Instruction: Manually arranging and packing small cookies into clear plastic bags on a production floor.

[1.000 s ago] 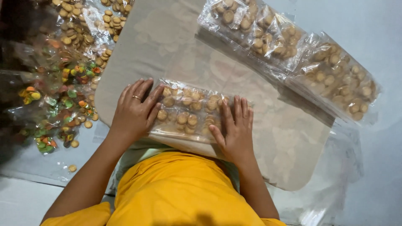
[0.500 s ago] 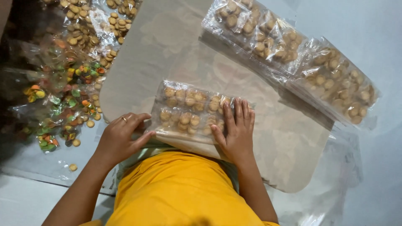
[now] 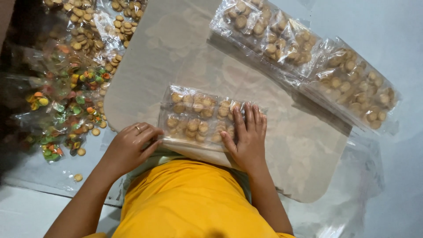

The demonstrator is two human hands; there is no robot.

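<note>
Now the left hand (image 3: 132,147) has slid off the clear packet of small round biscuits (image 3: 198,117) and curls its fingers at the packet's near-left corner, pinching the edge. The right hand (image 3: 246,136) stays flat, fingers spread, pressing the packet's right end onto the beige board (image 3: 282,145). 2 filled packets (image 3: 304,57) lie far right; loose biscuits (image 3: 83,44) are heaped far left.
</note>
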